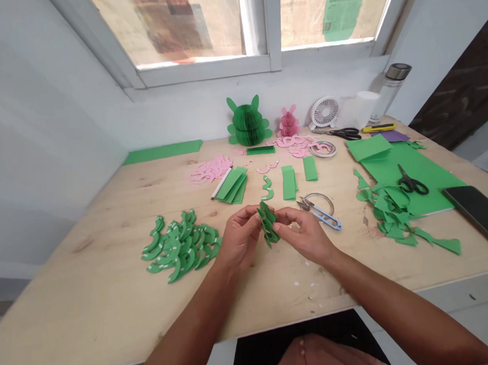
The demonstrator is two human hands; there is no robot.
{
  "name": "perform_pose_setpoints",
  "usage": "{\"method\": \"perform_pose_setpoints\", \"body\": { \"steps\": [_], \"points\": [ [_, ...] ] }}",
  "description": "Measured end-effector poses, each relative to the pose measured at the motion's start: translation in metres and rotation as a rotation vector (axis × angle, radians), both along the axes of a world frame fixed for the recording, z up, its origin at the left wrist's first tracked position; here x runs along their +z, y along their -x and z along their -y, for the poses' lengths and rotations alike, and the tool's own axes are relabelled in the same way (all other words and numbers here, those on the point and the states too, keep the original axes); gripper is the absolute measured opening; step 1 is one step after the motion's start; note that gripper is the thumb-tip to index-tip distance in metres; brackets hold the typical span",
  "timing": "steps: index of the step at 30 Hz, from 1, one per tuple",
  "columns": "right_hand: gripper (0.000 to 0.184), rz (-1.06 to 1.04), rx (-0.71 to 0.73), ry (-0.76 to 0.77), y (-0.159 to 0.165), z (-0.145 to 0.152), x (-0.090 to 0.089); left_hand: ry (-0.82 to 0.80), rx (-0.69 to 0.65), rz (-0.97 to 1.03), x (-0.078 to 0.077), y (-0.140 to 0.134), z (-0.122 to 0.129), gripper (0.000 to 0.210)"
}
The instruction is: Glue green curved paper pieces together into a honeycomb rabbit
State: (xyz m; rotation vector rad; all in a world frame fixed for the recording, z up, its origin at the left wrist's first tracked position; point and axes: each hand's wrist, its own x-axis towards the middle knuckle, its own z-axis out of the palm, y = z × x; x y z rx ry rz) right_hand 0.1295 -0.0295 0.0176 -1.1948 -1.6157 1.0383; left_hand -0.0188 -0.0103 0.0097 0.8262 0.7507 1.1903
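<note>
Between my two hands, above the front middle of the table, is a green wavy paper cutout [268,225] with layers that stand apart. My left hand [242,232] pinches its left edge with the fingertips. From the other side my right hand [303,233] grips it between thumb and fingers. Just beyond lies a single green wavy strip [267,188] with small white patches. Left of my left hand sits a pile of green wavy cutouts [182,246], many with white patches. Blue-handled thread snips [322,213] and a tape roll [331,202] rest beyond my right hand.
Green paper scraps [390,209], black scissors [411,182], green sheets [416,166] and a phone [479,215] lie on the right. Pink cutouts [210,169] and folded green cards [232,186] are farther back. A green honeycomb paper figure [249,124] and a small fan [324,112] stand by the wall.
</note>
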Motion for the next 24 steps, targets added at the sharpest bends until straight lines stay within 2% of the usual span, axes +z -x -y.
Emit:
{"method": "perform_pose_setpoints", "body": {
  "steps": [8, 17, 24],
  "points": [
    [0.017, -0.035, 0.036, -0.035, -0.0009, -0.0006, -0.0048, 0.001, -0.014, 0.030, 0.0005, -0.0007, 0.0006, 0.014],
    [0.018, 0.056, -0.048, -0.113, -0.0010, 0.0011, 0.0023, -0.016, -0.025, -0.019, 0.0009, -0.0031, 0.0021, 0.020],
    [0.017, 0.110, -0.079, -0.178, -0.0027, 0.0013, 0.0042, -0.103, -0.133, -0.082, 0.0008, -0.0014, 0.0024, 0.024]
  ]
}}
